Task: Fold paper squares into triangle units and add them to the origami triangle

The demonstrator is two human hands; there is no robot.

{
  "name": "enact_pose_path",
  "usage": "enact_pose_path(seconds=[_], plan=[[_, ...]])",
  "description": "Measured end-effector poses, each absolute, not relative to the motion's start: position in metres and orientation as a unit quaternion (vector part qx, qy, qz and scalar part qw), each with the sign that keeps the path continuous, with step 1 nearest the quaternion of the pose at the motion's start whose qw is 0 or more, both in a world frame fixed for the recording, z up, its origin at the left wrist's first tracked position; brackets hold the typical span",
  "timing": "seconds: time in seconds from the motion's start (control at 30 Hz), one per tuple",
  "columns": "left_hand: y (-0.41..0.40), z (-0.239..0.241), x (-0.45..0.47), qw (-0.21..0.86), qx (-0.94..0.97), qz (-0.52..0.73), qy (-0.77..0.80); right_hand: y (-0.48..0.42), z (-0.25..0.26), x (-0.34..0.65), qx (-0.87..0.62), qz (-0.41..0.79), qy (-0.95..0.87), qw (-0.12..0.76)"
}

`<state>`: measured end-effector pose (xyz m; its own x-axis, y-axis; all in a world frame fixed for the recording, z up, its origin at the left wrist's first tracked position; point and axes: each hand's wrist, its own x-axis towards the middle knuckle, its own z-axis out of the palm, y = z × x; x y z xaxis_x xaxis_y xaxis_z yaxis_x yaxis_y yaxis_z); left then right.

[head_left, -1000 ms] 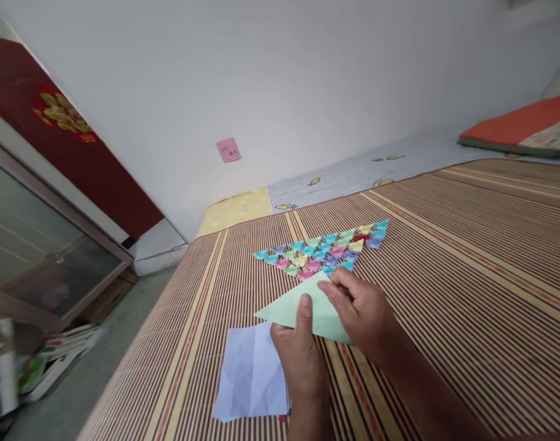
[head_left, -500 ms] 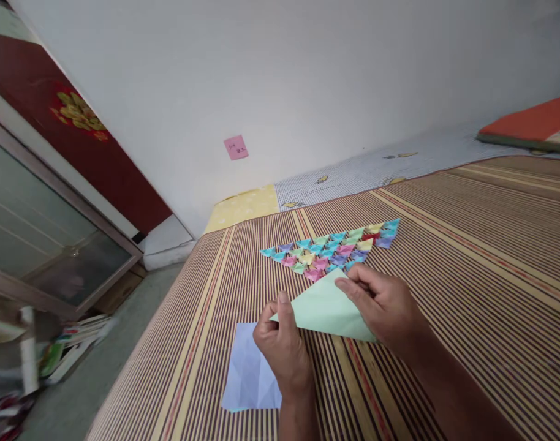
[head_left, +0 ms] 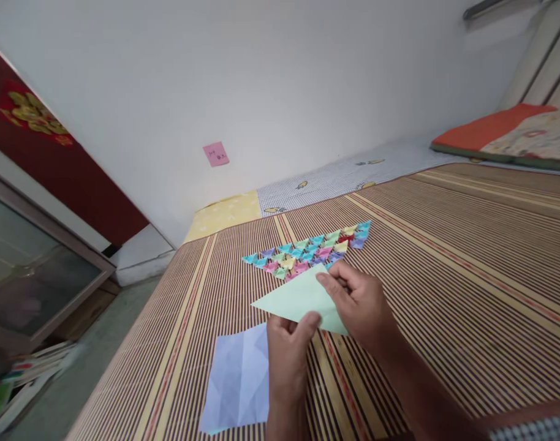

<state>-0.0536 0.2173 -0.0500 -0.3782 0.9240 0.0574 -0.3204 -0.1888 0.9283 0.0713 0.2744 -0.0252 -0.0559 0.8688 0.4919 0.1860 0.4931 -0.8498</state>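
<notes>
A pale green sheet of paper (head_left: 298, 298), folded into a triangle, is held above the mat between both hands. My right hand (head_left: 358, 300) pinches it near its top corner, thumb on the near face. Along the lower edge, my left hand (head_left: 289, 349) grips the paper with its thumb in front and curled fingers behind. Left of that hand, a creased lavender paper sheet (head_left: 238, 380) lies flat, with a bluish edge showing beneath it. Beyond the hands, several small folded paper pieces (head_left: 312, 248) in many colours are laid out in rows; the green paper hides some of them.
A striped bamboo mat (head_left: 179, 343) covers the bed. Patterned cloth (head_left: 317, 180) runs along the white wall, which bears a pink note (head_left: 215, 154). An orange-edged cushion (head_left: 486, 131) lies far right. To the left are a glass-paned door (head_left: 36, 257) and the floor.
My left hand has moved from the paper's left corner to its lower edge, leaving that corner free. The right hand keeps its hold. The view has turned slightly right.
</notes>
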Motion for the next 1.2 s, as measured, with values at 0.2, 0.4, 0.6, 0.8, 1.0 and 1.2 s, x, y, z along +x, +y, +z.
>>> enact_pose_path(seconds=[0.2,0.4,0.6,0.8,1.0,1.2], plan=[[0.218,-0.051,-0.044,0.419,0.298,0.731,0.449,0.276,-0.024,0.070,-0.331,0.498,-0.645,0.475],[0.219,-0.052,-0.054,0.376,0.253,0.768,0.453,0.279,-0.032,0.069,-0.278,0.645,-0.623,0.345],[0.220,-0.046,-0.049,0.390,0.189,0.798,0.418,0.278,-0.037,0.070,-0.298,0.660,-0.613,0.315],[0.223,-0.041,-0.056,0.342,0.122,0.838,0.407,0.284,-0.037,0.084,-0.272,0.651,-0.628,0.330],[0.221,-0.043,-0.071,0.339,0.127,0.837,0.410,0.296,-0.040,0.096,-0.266,0.590,-0.631,0.428],[0.221,-0.038,-0.068,0.478,0.132,0.792,0.357,0.290,-0.037,0.091,-0.233,0.550,-0.666,0.447]])
